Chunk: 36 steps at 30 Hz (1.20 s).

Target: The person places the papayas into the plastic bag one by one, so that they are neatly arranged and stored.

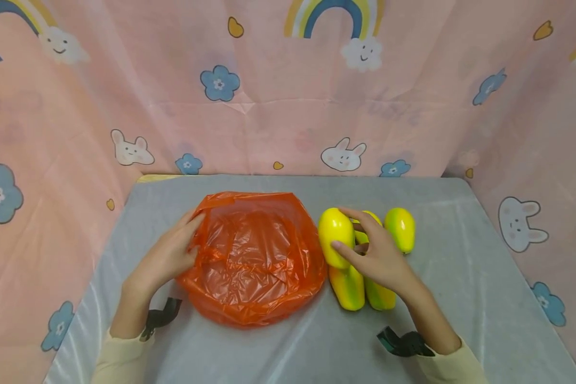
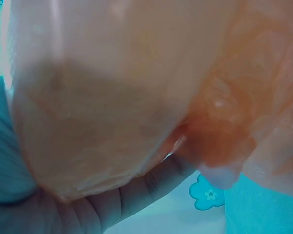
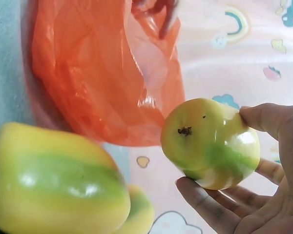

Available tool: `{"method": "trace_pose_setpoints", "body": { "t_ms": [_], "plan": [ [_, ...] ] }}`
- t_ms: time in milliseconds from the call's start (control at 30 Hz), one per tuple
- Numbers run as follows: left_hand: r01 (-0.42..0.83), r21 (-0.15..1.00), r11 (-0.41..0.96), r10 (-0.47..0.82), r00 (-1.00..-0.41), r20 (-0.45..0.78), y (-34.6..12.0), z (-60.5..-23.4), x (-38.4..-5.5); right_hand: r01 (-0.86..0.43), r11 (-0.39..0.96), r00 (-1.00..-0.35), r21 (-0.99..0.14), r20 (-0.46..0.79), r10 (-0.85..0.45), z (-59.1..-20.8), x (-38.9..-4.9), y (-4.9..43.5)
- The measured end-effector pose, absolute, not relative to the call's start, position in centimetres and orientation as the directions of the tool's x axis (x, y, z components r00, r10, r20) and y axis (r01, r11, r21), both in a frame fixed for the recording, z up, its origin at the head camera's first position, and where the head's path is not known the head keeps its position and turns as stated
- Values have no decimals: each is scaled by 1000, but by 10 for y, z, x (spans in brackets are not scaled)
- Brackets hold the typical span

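Note:
An orange plastic bag (image 1: pixel 249 314) sits on the table with its mouth spread wide. My left hand (image 1: pixel 170 256) grips the bag's left rim; in the left wrist view the thin film (image 2: pixel 97 122) lies over the palm and fingers. With thumb and fingertips my right hand (image 1: pixel 381 256) holds a glossy yellow-green papaya (image 1: pixel 335 234) beside the bag's right edge. In the right wrist view this held papaya (image 3: pixel 212 146) shows its dark stem end. Just below it and partly behind the right hand lie more papayas (image 1: pixel 348 290).
One papaya (image 1: pixel 400 229) lies apart at the right, beyond the right hand. A grey cloth covers the table (image 1: pixel 461 298). Pink printed curtains (image 1: pixel 278 122) hang behind and along both sides. Dark straps (image 1: pixel 405 342) sit at the wrists.

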<state>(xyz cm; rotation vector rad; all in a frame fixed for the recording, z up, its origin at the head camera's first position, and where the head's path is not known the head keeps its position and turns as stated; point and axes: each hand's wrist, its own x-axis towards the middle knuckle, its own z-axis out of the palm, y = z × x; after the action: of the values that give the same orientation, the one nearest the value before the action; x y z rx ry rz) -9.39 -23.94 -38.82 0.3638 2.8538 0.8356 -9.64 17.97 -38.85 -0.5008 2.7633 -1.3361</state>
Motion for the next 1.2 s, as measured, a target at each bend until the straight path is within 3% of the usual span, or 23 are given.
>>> {"method": "trace_pose_setpoints", "body": {
  "t_ms": [600,933,1200],
  "plan": [
    [206,526,825,285,-956,-73,-240,-389,-94,-257,565,-925,-784,31,-378,-373,-112,140],
    [210,519,829,286,-956,-69,-240,-391,-93,-321,601,-894,-732,25,-447,-369,-120,117],
    [223,519,825,291,-955,-51,-240,-389,-93,-339,563,-870,-753,23,-493,-370,-128,99]
  ]
}}
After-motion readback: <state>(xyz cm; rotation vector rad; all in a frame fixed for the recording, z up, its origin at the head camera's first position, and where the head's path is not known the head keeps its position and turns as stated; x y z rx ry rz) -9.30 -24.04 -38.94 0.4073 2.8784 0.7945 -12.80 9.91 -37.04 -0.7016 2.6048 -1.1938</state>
